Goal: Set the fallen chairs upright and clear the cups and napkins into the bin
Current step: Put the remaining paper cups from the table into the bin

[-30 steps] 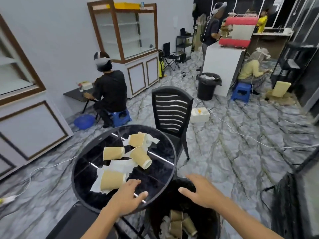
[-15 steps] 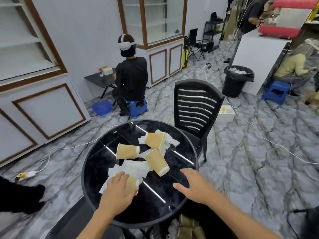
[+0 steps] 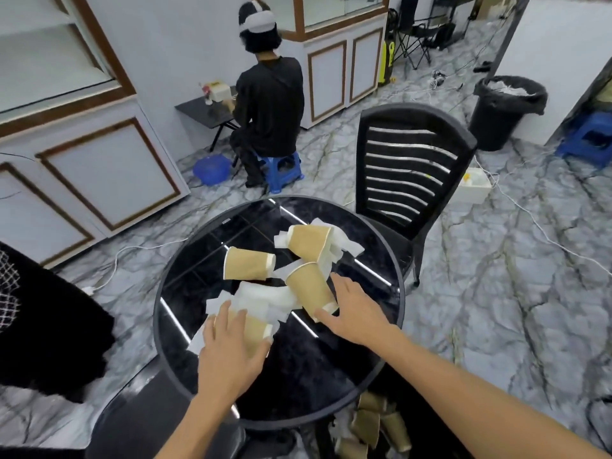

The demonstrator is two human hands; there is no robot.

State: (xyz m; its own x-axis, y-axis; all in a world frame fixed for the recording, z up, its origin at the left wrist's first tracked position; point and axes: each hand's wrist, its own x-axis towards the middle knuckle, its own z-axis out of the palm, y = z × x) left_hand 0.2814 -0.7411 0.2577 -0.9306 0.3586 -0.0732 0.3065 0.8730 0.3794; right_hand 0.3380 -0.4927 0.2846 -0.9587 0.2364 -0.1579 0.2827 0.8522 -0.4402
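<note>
Several tan paper cups lie on their sides among white napkins (image 3: pixel 265 298) on a round black glass table (image 3: pixel 314 376). My left hand (image 3: pixel 228 352) covers the nearest cup (image 3: pixel 256 329), fingers curled over it and thumb beside its rim. My right hand (image 3: pixel 356 313) reaches the middle cup (image 3: pixel 308 288), thumb under its mouth end and straight fingers alongside. Two more cups lie farther back, one on the left (image 3: pixel 246 264) and one at the far side (image 3: pixel 308 241). A bin (image 3: pixel 374 425) holding cups shows under the table's near edge. A black slatted chair (image 3: pixel 407 167) stands upright behind the table.
A person (image 3: pixel 268 101) sits on a blue stool at a small side table beyond. A second black bin (image 3: pixel 503 111) stands at the back right. White cabinets line the left wall. Cables and a white box (image 3: pixel 473 185) lie on the marble floor. A dark bulky object (image 3: pixel 43 326) sits at left.
The view tilted down and closer to the table. My left hand moved from the table edge onto the nearest cup. My right hand moved from above the bin forward to the middle cup.
</note>
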